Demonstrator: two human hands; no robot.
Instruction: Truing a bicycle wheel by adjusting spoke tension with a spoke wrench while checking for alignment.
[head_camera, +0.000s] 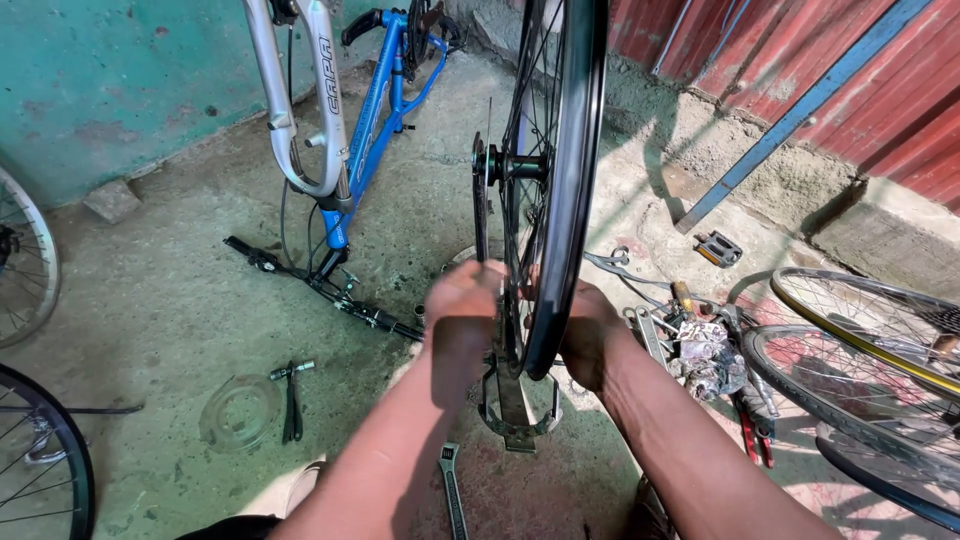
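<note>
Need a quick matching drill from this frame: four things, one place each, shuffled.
Things:
1. black wheel
2. blue bike frame
3. clear plastic disc
4. pedal

Places:
A. on the concrete, far left of the left hand
B. upside down against the green wall
C. upright between both hands, right hand on its far side
D. on the ground by the blue diagonal bar

Pairs: 1-C, 2-B, 3-A, 4-D
</note>
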